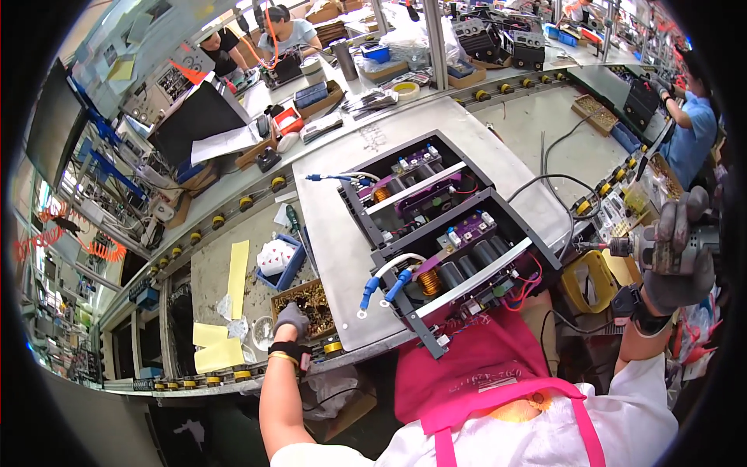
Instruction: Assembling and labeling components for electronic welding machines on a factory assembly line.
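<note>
My left hand [291,321], in a grey glove, is at the left edge of a shallow box of small brass-coloured screws [313,307]. Its fingers are curled together, and whatever they pinch is hidden. At the far right, my gloved right hand [678,289] grips a power screwdriver [650,247], its bit pointing left toward the work. Between my hands, two open black metal chassis [498,257] rest side by side on a pale board [331,268]. Purple circuit boards [459,237], copper coils and dark capacitors sit inside them. Blue-tipped cables [373,288] stick out from the left.
Left of the board are a blue tray [289,272] with a white packet, a green-handled screwdriver [292,218] and yellow paper strips [237,272]. A yellow bin [587,282] stands near my right arm. A black cable [556,183] loops at right. Co-workers [692,117] sit beyond roller rails.
</note>
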The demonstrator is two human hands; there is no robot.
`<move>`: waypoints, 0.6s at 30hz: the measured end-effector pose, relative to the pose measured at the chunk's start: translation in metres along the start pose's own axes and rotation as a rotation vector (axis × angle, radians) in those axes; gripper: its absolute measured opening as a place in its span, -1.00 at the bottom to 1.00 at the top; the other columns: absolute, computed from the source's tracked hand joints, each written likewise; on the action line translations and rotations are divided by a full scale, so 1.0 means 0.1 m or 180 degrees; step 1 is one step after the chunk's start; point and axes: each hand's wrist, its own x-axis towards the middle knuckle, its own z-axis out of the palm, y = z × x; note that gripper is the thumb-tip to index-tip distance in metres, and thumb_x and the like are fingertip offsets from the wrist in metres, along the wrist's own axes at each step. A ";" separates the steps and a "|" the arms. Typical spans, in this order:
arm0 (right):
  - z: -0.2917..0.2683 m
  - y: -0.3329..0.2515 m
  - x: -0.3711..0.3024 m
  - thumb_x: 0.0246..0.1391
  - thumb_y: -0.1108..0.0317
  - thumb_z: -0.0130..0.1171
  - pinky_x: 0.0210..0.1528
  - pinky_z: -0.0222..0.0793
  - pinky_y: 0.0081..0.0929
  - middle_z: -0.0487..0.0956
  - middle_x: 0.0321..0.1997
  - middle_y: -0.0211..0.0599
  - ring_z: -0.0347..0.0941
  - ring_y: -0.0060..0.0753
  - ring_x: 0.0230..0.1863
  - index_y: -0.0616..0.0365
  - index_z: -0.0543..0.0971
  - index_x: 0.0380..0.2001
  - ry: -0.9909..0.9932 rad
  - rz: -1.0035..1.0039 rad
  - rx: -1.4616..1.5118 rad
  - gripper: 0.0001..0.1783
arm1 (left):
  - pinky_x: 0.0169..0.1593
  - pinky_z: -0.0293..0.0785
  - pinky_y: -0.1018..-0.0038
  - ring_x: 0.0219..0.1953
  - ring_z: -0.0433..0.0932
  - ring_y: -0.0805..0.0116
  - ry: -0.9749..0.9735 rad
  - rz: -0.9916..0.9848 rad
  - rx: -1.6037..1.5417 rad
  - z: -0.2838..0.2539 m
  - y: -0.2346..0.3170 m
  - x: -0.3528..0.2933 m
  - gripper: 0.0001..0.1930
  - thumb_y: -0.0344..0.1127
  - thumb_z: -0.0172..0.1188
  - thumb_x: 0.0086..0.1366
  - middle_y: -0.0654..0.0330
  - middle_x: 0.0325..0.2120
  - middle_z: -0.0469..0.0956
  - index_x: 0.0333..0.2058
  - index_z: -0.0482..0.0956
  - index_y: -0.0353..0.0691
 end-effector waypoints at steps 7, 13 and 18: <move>0.11 0.08 -0.12 -0.01 0.23 0.17 -0.53 0.38 -0.54 0.24 -0.42 -0.36 0.22 -0.45 -0.30 0.16 0.11 -0.19 0.0218 -0.0044 0.0069 -0.50 | -0.52 0.39 0.58 -0.54 0.41 0.37 -0.0316 0.0007 -0.5490 0.00 -0.44 -0.32 -0.78 -0.51 -0.02 0.27 0.12 -0.49 0.44 -0.10 0.37 -0.32; 0.19 0.23 -0.16 0.00 0.27 0.15 -0.51 0.37 -0.51 0.24 -0.46 -0.37 0.24 -0.44 -0.29 0.13 0.10 -0.19 0.0059 0.0103 0.0636 -0.53 | -0.69 0.12 0.69 -0.68 0.20 0.55 -0.0433 -0.0206 -0.6153 -0.08 -0.35 -0.57 -0.86 -0.18 0.00 0.35 0.36 -0.62 0.28 -0.27 0.36 -0.10; 0.20 0.40 -0.24 -0.01 0.29 0.12 -0.57 0.43 -0.48 0.20 -0.28 -0.28 0.23 -0.47 -0.37 0.09 0.01 0.20 0.0000 -0.0033 0.0916 -0.25 | -0.74 0.05 0.69 -0.73 0.13 0.57 -0.0608 -0.0068 -0.6549 0.03 -0.48 -0.52 -0.84 -0.17 -0.04 0.36 0.39 -0.69 0.20 -0.34 0.34 -0.10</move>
